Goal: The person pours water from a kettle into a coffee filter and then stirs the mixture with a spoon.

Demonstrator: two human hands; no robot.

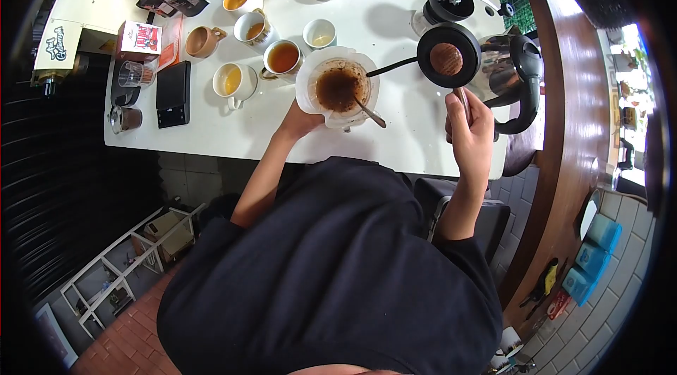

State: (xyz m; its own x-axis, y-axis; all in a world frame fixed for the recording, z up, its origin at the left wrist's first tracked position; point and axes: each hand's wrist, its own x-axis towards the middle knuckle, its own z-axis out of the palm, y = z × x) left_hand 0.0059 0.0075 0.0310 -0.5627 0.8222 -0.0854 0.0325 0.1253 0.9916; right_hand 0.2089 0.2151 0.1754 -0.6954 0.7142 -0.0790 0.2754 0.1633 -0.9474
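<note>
White tabletop (pixel 395 139) spans the work area. At left, a cream machine (pixel 88 5) carries dark script, unreadable; a red-and-white box (pixel 141 42) bears red lettering, illegible. A flat black scale (pixel 173 93) precedes assorted ceramic cups (pixel 283 58). The left hand (pixel 302 121) is against a white paper filter (pixel 367 65) containing dark brown liquid (pixel 337 89) and a metal spoon (pixel 371 114); its grip cannot be determined. The right hand (pixel 471 125) is wrapped around the wooden handle (pixel 461 100) of a black gooseneck kettle (pixel 431 58), spout beside the filter rim.
</note>
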